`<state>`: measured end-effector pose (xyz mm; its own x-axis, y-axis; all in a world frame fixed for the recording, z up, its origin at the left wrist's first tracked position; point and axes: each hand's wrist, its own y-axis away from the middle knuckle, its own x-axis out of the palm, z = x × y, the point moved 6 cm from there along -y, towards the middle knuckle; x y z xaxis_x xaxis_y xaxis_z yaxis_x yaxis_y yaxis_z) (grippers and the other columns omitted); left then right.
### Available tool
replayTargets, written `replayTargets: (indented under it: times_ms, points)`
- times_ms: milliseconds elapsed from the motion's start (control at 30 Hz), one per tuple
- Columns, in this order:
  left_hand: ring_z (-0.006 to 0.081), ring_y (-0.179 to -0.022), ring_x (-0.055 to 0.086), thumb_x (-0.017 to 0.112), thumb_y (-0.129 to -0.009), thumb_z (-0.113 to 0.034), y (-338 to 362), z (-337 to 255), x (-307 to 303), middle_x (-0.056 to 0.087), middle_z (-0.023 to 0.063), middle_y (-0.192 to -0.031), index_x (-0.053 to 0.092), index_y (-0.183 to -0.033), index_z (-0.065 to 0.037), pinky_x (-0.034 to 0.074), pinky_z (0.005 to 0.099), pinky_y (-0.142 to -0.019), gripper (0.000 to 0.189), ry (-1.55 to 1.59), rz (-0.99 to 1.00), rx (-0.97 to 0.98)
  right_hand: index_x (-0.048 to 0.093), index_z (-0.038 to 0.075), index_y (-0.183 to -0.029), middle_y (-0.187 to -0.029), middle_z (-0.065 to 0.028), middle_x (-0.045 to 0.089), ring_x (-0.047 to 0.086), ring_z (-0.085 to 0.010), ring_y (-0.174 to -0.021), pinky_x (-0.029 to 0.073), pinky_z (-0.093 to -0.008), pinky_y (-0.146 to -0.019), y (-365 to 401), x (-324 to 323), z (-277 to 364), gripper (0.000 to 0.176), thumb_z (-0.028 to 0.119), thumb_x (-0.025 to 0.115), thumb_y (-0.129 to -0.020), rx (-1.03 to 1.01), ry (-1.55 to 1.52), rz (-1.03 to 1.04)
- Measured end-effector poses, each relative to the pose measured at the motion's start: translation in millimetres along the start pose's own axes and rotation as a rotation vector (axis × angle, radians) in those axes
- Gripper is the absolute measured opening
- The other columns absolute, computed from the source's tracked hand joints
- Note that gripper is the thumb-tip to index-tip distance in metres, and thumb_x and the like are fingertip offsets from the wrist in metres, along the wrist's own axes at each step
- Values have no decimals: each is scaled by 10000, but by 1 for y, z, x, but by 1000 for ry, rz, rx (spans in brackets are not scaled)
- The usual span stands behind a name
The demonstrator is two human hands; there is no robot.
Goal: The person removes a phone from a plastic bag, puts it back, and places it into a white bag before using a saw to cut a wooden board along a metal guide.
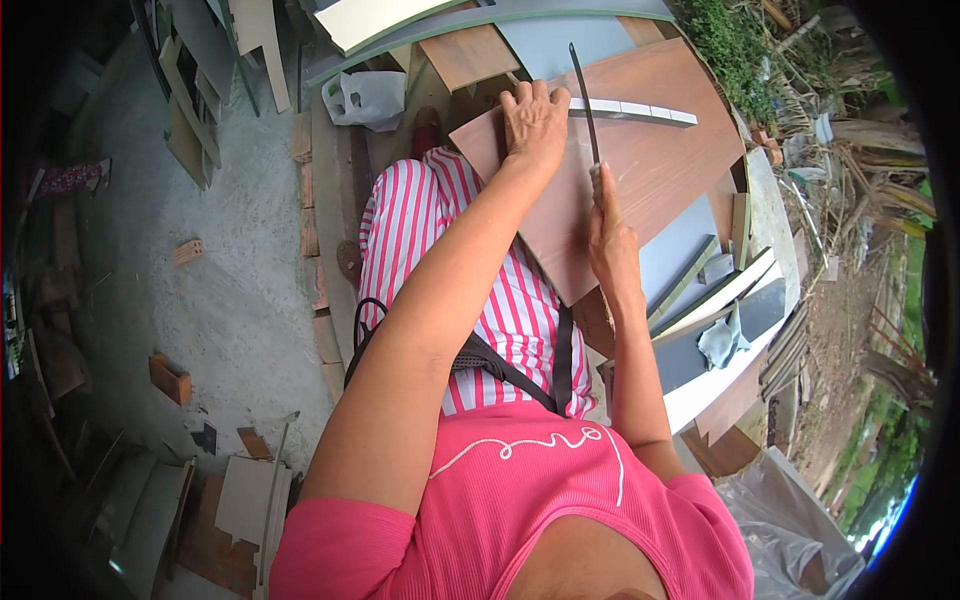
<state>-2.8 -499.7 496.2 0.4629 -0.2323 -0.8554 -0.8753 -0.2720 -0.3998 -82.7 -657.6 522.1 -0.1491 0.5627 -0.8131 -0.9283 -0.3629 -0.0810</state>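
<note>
A brown wood-grain board rests on my lap, tilted over my striped trousers. My left hand presses flat on its upper left part, fingers at the end of a thin white strip that lies across the board. My right hand is shut on the handle of a long dark blade, which points up across the board and crosses the white strip.
Grey and white panels and offcuts are stacked to the right under the board, with a crumpled cloth on them. More boards lie ahead. A white plastic bag, bricks and scrap lie on the concrete floor at left.
</note>
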Motion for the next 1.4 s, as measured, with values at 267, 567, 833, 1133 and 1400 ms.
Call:
replayTargets:
  times_ms: [267,567,833,1133,1400]
  points:
    - [291,-974,505,615,-847,-189,0,-1,1,571,121,-983,594,-986,-106,352,450,-809,164,17,21,16,204,215,-1478,-1331,-191,501,516,-421,-1143,458,-473,-940,75,-20,-19,590,47,403,-949,222,-12,187]
    - [297,-983,506,617,-841,-197,0,0,-1,570,116,-983,593,-984,-109,355,454,-810,170,17,-10,23,275,190,-1452,-952,-294,629,613,-471,-834,471,-534,-725,-57,13,-3,563,110,442,-921,-70,41,-26]
    - [300,-978,505,617,-840,-185,1,0,1,566,124,-976,592,-983,-102,350,450,-814,167,22,3,12,231,182,-1470,-1264,-218,544,527,-453,-1101,459,-487,-892,-14,4,-5,575,70,418,-938,105,-30,119]
    - [303,-972,504,623,-842,-192,-1,-1,1,569,132,-969,602,-987,-97,341,456,-812,175,16,16,42,239,207,-1470,-852,-281,635,628,-450,-772,471,-528,-638,73,-15,-15,615,64,465,-916,77,-6,25]
    - [301,-980,506,620,-838,-191,0,0,0,573,118,-971,591,-992,-106,349,448,-809,178,25,-3,27,247,191,-1464,-978,-282,620,602,-467,-875,467,-522,-746,-74,13,0,568,114,433,-933,37,35,37]
